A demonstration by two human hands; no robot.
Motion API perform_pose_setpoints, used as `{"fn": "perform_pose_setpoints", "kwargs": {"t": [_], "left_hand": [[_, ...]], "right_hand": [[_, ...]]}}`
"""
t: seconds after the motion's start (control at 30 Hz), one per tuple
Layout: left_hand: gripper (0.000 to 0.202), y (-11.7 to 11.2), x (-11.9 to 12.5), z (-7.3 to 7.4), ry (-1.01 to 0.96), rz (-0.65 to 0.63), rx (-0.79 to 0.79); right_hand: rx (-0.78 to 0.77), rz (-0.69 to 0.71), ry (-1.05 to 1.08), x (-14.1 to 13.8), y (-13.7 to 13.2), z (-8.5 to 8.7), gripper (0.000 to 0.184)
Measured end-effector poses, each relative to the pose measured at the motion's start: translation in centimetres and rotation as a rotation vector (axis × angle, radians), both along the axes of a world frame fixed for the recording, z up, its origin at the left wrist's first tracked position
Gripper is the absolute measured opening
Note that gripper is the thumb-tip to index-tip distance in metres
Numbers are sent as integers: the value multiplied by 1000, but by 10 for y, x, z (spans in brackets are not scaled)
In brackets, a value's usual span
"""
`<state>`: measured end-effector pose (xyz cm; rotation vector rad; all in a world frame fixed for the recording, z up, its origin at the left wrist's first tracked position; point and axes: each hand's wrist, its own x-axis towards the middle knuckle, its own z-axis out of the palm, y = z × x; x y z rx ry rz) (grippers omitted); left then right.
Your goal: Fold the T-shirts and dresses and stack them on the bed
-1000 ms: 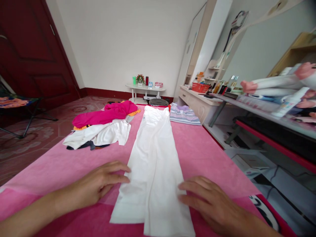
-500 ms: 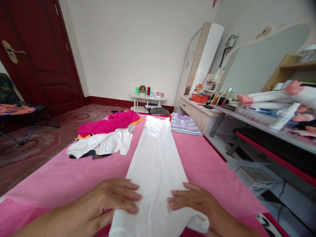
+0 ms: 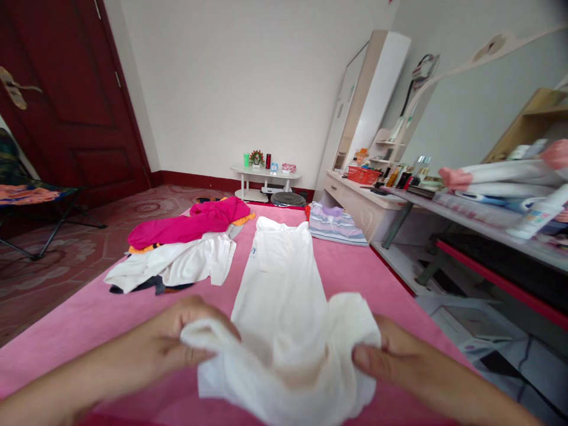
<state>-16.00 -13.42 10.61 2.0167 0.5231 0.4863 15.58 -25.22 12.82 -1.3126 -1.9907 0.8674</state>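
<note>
A long white garment [image 3: 281,284] lies lengthwise down the middle of a pink bed cover [image 3: 106,313]. Its near end is lifted off the cover and bunched. My left hand [image 3: 177,340] is closed on the left corner of that raised end. My right hand [image 3: 399,355] pinches the right corner, thumb on top. The far end of the garment still lies flat.
A heap of clothes [image 3: 181,248], pink on top and white below, lies to the left. A folded striped shirt [image 3: 335,225] sits at the far right corner. A dresser [image 3: 359,198] with bottles stands right, a small white table [image 3: 266,177] at the wall, a dark red door [image 3: 66,106] left.
Both hands went from lying flat on the garment's near end to gripping its corners and lifting it up off the cover.
</note>
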Motion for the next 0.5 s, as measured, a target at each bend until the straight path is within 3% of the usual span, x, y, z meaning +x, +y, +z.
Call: {"fn": "perform_pose_setpoints", "kwargs": {"t": [0.1,0.23,0.3,0.37,0.43,0.5], "left_hand": [[44,56,30,20,-46,210,-149],[51,157,84,18,-126,402,-225],[57,207,112,4,-120,512,-173],[58,246,134,-21,-57,688,-57],[62,267,149,-53,-20,770,32],[69,271,155,-85,38,746,170]], "right_hand": [[-227,-93,359,10,63,13,42],[-192,-335,561,38,175,11,34],[-168,-455,588,56,231,-6,32],[-152,-643,492,73,274,-34,36],[-37,-805,326,86,297,-69,43],[66,-849,222,91,302,-102,52]]}}
